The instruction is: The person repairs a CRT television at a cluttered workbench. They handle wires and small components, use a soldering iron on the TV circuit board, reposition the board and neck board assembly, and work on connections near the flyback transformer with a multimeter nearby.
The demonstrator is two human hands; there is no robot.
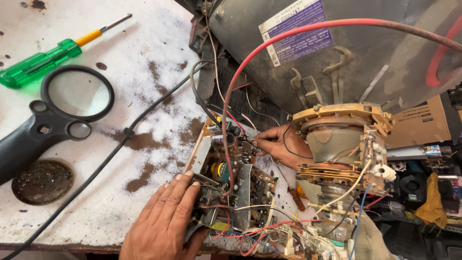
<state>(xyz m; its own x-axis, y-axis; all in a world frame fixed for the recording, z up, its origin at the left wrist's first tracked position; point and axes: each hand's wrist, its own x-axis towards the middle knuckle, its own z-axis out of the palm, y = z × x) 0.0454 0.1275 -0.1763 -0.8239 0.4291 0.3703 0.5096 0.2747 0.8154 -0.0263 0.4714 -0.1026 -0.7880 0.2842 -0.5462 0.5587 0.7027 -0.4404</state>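
A dusty circuit board [240,183] crowded with capacitors, metal shields and coloured wires lies at the edge of a worn white table [96,144]. My left hand [166,219] rests flat on the board's near left corner, fingers spread over a metal part. My right hand [279,144] reaches in from under the picture tube's neck [341,154] and pinches a thin metal tool [246,141] whose tip touches components near the board's far end. A thick red wire [288,36] arcs from the board up over the grey tube body [346,53].
A green-handled screwdriver [41,60] and a black magnifying glass [57,110] lie on the table's left side. A black cable [106,159] runs diagonally across it. A round rusty hole [43,182] sits near the left edge. A cardboard box [418,123] and clutter are at right.
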